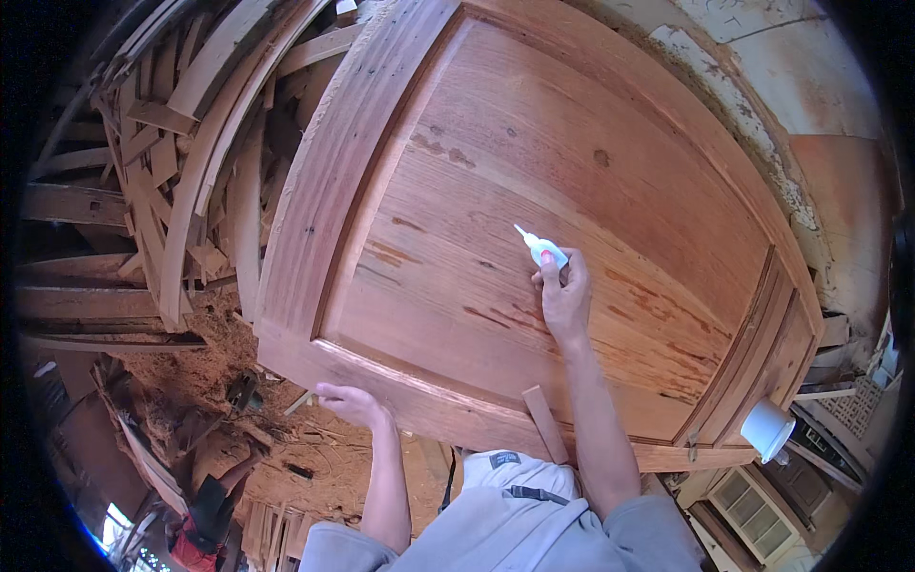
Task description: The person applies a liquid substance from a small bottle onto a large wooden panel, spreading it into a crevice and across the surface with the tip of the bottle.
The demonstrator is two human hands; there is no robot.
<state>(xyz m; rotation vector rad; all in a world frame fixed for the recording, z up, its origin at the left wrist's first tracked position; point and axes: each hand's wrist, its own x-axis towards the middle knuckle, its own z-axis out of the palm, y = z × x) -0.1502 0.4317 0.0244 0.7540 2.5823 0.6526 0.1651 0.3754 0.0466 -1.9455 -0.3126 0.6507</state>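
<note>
while the right hand [564, 291] grips a small white glue bottle [541, 248], nozzle touching the wooden door panel [534, 143] (laid flat), the left hand [351, 402] rests curled on the panel's near edge, holding nothing else.

We had the broad door panel [534, 172] open ahead; only a small wood strip [545, 424] and white cup [767, 429] crowded its near edge, stacked offcuts [172, 162] blocking the left.
</note>
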